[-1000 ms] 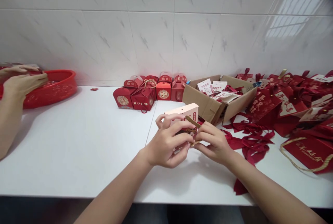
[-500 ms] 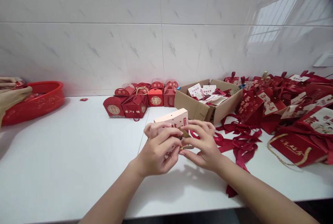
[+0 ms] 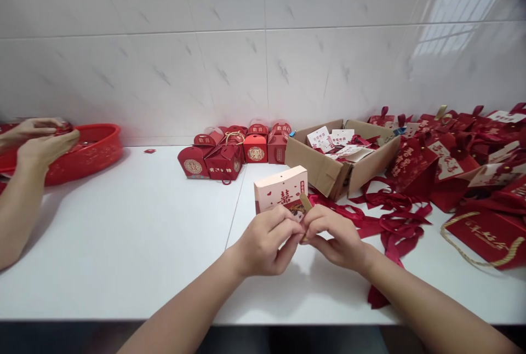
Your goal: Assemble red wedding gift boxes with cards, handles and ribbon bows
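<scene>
A small white and red card box (image 3: 276, 188) with a red printed character stands upright just behind my hands. A gold ribbon (image 3: 305, 201) sticks up in front of its right side. My right hand (image 3: 335, 235) is closed, pinching this ribbon between thumb and fingers. Against it, my left hand (image 3: 269, 241) is also closed, its fingertips meeting the right ones at the ribbon's lower end. The fingers partly hide that end and the lower part of the box.
An open cardboard carton (image 3: 318, 170) holds white printed cards. Dark red ribbons (image 3: 394, 228) lie beside it, with many red gift bags (image 3: 417, 159) at right. Red boxes (image 3: 222, 162) line the wall. At left, another person's hands (image 3: 45, 137) work over a red plastic basin (image 3: 102, 148).
My hands have come lower, off the box's front, and closed together on the gold ribbon, leaving more of the box showing. The view has shifted left; the other person's hands show more.
</scene>
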